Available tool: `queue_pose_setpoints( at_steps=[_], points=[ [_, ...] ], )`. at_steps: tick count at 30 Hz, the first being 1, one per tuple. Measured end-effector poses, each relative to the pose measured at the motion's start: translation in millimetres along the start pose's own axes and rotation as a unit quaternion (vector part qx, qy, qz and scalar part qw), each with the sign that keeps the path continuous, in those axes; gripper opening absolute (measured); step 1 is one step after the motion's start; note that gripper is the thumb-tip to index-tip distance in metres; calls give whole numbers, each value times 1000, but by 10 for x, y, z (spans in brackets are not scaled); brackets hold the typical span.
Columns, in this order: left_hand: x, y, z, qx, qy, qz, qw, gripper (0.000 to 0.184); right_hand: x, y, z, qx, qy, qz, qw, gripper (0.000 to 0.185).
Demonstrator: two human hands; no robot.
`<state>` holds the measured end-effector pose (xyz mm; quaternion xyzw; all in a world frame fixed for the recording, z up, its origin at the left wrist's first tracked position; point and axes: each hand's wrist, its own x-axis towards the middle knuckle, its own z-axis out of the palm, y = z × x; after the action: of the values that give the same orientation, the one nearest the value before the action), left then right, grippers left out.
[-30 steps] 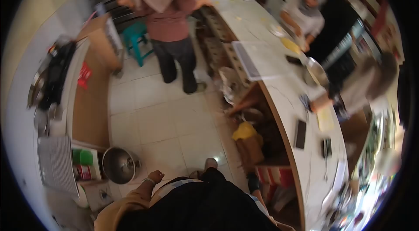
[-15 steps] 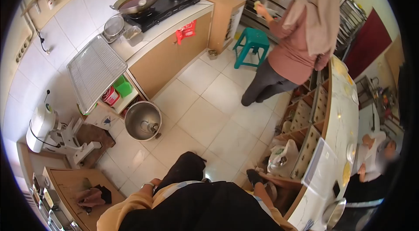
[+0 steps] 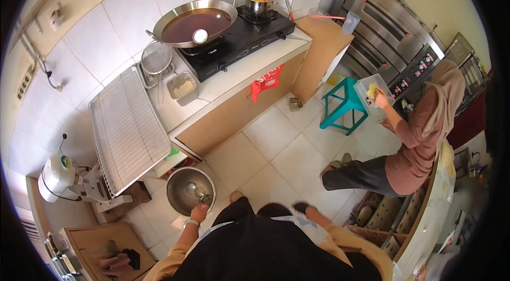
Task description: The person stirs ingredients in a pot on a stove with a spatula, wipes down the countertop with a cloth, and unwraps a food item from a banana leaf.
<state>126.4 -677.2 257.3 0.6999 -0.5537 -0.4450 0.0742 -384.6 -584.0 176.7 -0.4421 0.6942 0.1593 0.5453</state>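
Bowl, round, shiny steel [image 3: 181,192], on cream-tiled floor [image 3: 265,170], just beside near-L corner of white-topped counter [image 3: 236,79]; metal fitting [image 3: 198,195] inside, form unclear. L hand [image 3: 199,212], bare, wristwatch [image 3: 191,222] on, at bowl's near-R rim. Fingers look loosely curled; can't tell if touching or gripping. R hand [image 3: 301,207], beyond tan sleeve [image 3: 350,244], shows only as small dark shape; spread of fingers & any hold can't be told.

Change: half a sec. ago L hand is low against body, apart from bowl; now at rim, so bowl w/in easy reach (my read). View swung twd. counter too. Silver wire-rack tray [image 3: 125,127] at counter's L end, nr. bowl. Co-worker in brownish-pink top [image 3: 411,167] now has hand at clear plastic tub [image 3: 365,99] w/ pale yellow lump [image 3: 372,90], by steel oven [image 3: 366,26].
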Motion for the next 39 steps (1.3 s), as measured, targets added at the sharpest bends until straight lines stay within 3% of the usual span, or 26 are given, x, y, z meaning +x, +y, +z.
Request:
queue_pose_setpoints(
  at_steps=[1, 2, 4, 5, 6, 7, 8, 9, 11, 13, 14, 15, 16, 18, 22, 23, 24, 25, 27, 29, 30, 33, 36, 39],
  points=[
    [200, 263, -62, -92, 4, -35, 995, 35, -43, -429, -595, -48, 73, -45, 995, 36],
    [312, 504, -115, -163, 18, -52, 985, 33, 308, -623, -1039, -93, 93, -116, 985, 52],
    [526, 993, -167, -306, 44, -81, 948, 29, 501, -1246, -2138, 196, 171, -217, 941, 41],
    [696, 1070, -98, -290, 61, -68, 953, 28, 501, -1616, -2682, 431, 159, -265, 848, 31],
    [825, 994, 8, -277, 79, -59, 956, 26, 613, -1897, -3280, 556, 132, -292, 767, 28],
    [935, 966, 127, -267, 98, -54, 957, 25, 925, -2125, -3920, 641, 116, -306, 694, 25],
    [985, 984, 268, -250, 121, -75, 958, 24, 887, -2402, -4463, 700, 101, -400, 583, 24],
    [982, 1029, 415, -232, 144, -100, 957, 23, 1136, -2534, -5027, 761, -36, -443, 472, 26],
    [950, 1035, 976, -309, 230, -229, 894, 21, 1217, -2979, -6056, 826, -73, -305, 468, 30],
    [732, 1060, 1689, -291, 186, -379, 859, 25, 1602, -3176, -6679, 800, -118, -332, 485, 43],
    [641, 1224, 1972, -275, 154, -415, 853, 26, 1706, -3255, -6958, 805, -188, -302, 475, 43],
    [592, 1402, 2202, -260, 124, -426, 858, 27, 1774, -3350, -7202, 805, -257, -271, 460, 43],
    [531, 1615, 2403, -247, 102, -424, 865, 28, 1890, -3398, -7391, 805, -245, -233, 488, 41],
    [471, 1901, 2657, -232, 91, -396, 884, 30, 2016, -3482, -7679, 801, -333, -223, 444, 23],
    [585, 2207, 2780, -168, 161, -313, 921, 35, 1883, -3630, -7739, 847, -306, -199, 386, 15],
    [742, 2608, 2324, -242, 152, -355, 890, 32, 1948, -3640, -7733, 833, -311, -220, 401, 16],
    [878, 2969, 2036, -280, 207, -339, 874, 29, 2004, -3639, -7724, 818, -316, -244, 413, 17],
    [1037, 3151, 1943, -436, 244, -345, 794, 27, 2052, -3644, -7705, 803, -322, -270, 422, 18],
    [1244, 3573, 1654, -558, 259, -336, 713, 26, 2088, -3573, -7632, 744, -266, -305, 532, 22],
    [1311, 3450, 2012, -528, 233, -307, 757, 26, 2211, -3537, -7606, 648, -186, -366, 642, 25],
    [1330, 3438, 2119, -511, 219, -292, 778, 26, 2241, -3501, -7567, 621, -32, -344, 704, 26],
    [1195, 3391, 2399, -446, 198, -266, 831, 26, 2293, -3513, -7548, 619, -49, -385, 683, 25],
    [1063, 3252, 2496, -546, 239, -350, 723, 26, 2185, -3573, -7515, 630, -22, -356, 690, 21],
    [898, 3168, 2525, -543, 232, -412, 694, 27, 2043, -3616, -7580, 718, -281, -343, 536, 24]
  ],
)
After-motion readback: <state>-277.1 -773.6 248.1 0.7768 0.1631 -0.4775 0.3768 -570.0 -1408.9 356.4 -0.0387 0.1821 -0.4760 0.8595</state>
